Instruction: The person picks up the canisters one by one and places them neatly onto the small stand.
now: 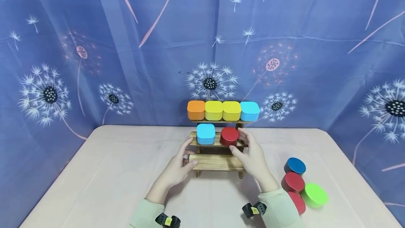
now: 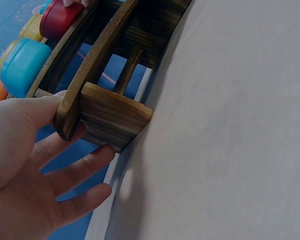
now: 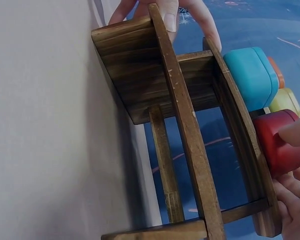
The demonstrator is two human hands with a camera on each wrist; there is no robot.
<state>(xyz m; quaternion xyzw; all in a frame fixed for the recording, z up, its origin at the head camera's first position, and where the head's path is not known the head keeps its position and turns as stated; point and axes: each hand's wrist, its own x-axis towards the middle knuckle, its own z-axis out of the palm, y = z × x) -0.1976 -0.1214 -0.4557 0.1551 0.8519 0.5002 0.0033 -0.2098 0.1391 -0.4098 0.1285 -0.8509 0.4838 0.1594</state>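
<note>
My right hand (image 1: 254, 159) holds a round red tin (image 1: 230, 135) between thumb and fingers, at the right half of the middle step of a three-step wooden display stand (image 1: 218, 162). Beside it on that step, a little to the left, is a light-blue square tin (image 1: 205, 134). My left hand (image 1: 175, 172) grips the stand's lowest step at its left end; in the left wrist view the other fingers (image 2: 82, 202) spread beside the stand. The right wrist view shows the thumb on the red tin's (image 3: 277, 142) lid.
An orange tin (image 1: 196, 110), two yellow tins (image 1: 213, 111) and another light-blue tin (image 1: 250, 111) line the top step. On the table (image 1: 110, 182) at right lie a dark-blue round tin (image 1: 295, 165), two red ones (image 1: 293, 182) and a green one (image 1: 314, 195). A blue curtain (image 1: 152, 80) hangs behind.
</note>
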